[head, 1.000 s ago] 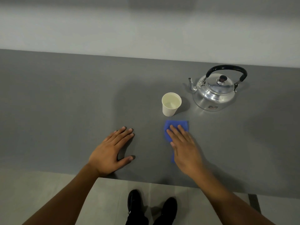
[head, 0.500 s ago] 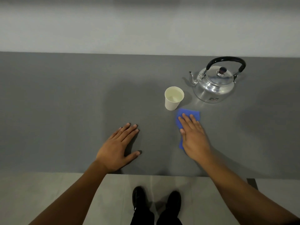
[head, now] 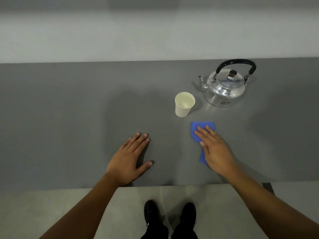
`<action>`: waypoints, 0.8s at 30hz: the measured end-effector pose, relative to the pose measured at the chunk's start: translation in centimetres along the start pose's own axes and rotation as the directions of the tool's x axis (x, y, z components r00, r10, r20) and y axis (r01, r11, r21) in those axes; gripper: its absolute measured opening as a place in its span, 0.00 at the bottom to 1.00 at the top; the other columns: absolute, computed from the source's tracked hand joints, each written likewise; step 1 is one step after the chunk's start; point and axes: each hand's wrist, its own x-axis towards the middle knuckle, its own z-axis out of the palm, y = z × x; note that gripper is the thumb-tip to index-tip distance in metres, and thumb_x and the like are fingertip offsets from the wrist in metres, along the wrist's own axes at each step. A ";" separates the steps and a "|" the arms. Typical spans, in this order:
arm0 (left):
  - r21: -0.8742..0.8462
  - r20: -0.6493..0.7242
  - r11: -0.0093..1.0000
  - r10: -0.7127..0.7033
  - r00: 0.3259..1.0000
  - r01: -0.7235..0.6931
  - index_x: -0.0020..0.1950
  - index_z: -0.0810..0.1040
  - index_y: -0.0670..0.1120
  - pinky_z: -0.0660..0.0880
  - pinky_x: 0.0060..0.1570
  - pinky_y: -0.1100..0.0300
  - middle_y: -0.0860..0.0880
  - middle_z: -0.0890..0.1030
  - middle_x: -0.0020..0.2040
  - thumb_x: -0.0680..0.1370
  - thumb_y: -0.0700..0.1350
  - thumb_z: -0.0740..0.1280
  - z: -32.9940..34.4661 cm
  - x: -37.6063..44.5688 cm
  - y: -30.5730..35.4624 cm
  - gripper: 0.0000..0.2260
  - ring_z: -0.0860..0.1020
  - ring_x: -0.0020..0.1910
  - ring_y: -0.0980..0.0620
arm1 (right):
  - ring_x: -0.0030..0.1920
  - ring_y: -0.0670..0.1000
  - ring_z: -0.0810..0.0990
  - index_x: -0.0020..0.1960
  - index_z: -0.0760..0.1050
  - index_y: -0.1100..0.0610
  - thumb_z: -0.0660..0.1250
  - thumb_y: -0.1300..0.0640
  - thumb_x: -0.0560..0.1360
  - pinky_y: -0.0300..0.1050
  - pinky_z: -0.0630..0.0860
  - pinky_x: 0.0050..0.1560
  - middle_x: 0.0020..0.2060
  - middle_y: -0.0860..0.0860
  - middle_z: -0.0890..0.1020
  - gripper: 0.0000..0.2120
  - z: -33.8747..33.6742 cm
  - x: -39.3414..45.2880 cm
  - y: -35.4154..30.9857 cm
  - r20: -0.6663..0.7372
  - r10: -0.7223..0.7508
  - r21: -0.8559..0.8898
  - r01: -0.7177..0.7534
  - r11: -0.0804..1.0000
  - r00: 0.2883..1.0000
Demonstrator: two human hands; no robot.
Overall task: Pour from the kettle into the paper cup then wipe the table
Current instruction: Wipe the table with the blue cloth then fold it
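A shiny metal kettle (head: 224, 88) with a black handle stands upright at the back right of the grey table (head: 69, 109), spout pointing left. A white paper cup (head: 184, 104) with clear liquid in it stands upright just left of and in front of the kettle. A blue cloth (head: 202, 129) lies flat in front of the cup. My right hand (head: 214, 150) presses flat on the cloth with fingers spread, covering most of it. My left hand (head: 128, 157) rests flat on the bare table to the left, fingers apart, holding nothing.
The table's near edge (head: 172, 184) runs just behind my wrists, with light floor and my black shoes (head: 170, 214) below it. A pale wall rises behind the table's far edge. A dark table leg (head: 268, 188) shows at the lower right.
My right hand has slid the blue cloth to the right and slightly away from the cup. My left hand stays flat in the same place on the table.
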 end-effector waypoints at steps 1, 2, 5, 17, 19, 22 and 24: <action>-0.004 -0.001 1.000 0.001 1.000 -0.001 0.84 0.52 0.53 0.50 0.81 0.52 0.58 0.51 0.84 0.81 0.70 0.56 0.0 0.0 0.0 0.37 0.46 0.84 0.56 | 0.81 0.55 0.56 0.78 0.65 0.54 0.56 0.60 0.85 0.51 0.51 0.81 0.79 0.50 0.66 0.21 0.4 1.1 -0.7 -0.003 0.023 -0.008 -0.023 1.000 1.000; -0.007 -0.002 1.000 0.002 1.000 -0.002 0.84 0.52 0.53 0.49 0.82 0.52 0.58 0.51 0.84 0.81 0.70 0.56 0.0 -0.1 0.0 0.37 0.46 0.84 0.56 | 0.82 0.54 0.53 0.79 0.63 0.54 0.54 0.59 0.86 0.50 0.48 0.81 0.80 0.50 0.63 0.22 0.9 2.0 -1.7 -0.008 0.030 -0.019 -0.030 0.999 1.000; -0.009 0.001 1.000 0.003 1.000 -0.003 0.84 0.51 0.54 0.51 0.82 0.50 0.58 0.50 0.84 0.81 0.70 0.55 0.1 -0.1 -0.1 0.37 0.45 0.84 0.56 | 0.82 0.55 0.49 0.81 0.59 0.52 0.52 0.57 0.86 0.49 0.45 0.81 0.81 0.48 0.59 0.23 3.0 3.3 -5.6 -0.005 -0.011 -0.034 0.011 0.999 1.000; -0.009 0.009 1.000 -0.002 1.000 0.002 0.84 0.52 0.53 0.53 0.82 0.49 0.57 0.51 0.85 0.81 0.71 0.53 -0.1 -0.1 0.0 0.37 0.44 0.83 0.56 | 0.79 0.53 0.64 0.72 0.75 0.54 0.62 0.65 0.82 0.57 0.61 0.78 0.73 0.50 0.74 0.20 1.9 -1.2 -4.0 -0.004 -0.116 0.082 0.116 0.990 0.993; -0.013 0.009 1.000 -0.001 1.000 0.001 0.84 0.51 0.53 0.53 0.82 0.49 0.57 0.51 0.85 0.81 0.71 0.53 -0.2 -0.1 0.1 0.37 0.44 0.83 0.56 | 0.80 0.54 0.59 0.76 0.70 0.55 0.59 0.61 0.84 0.54 0.55 0.80 0.77 0.50 0.69 0.20 2.1 0.7 -4.3 0.004 -0.074 0.048 0.074 0.996 0.997; -0.027 0.003 1.000 0.000 1.000 0.000 0.84 0.51 0.52 0.54 0.81 0.48 0.57 0.51 0.85 0.80 0.72 0.53 -0.2 -0.1 0.0 0.38 0.44 0.83 0.57 | 0.82 0.54 0.52 0.80 0.62 0.53 0.54 0.57 0.86 0.48 0.45 0.80 0.80 0.48 0.62 0.22 3.7 3.5 -7.0 0.003 -0.046 0.005 0.046 0.999 0.999; -0.056 -0.018 0.998 -0.022 1.000 0.021 0.84 0.48 0.51 0.54 0.82 0.50 0.54 0.51 0.85 0.79 0.73 0.55 -0.3 -0.1 0.2 0.41 0.46 0.83 0.57 | 0.83 0.54 0.49 0.81 0.58 0.52 0.53 0.55 0.86 0.50 0.44 0.81 0.81 0.48 0.58 0.23 4.9 4.6 -9.3 0.011 -0.067 -0.021 0.067 0.998 0.998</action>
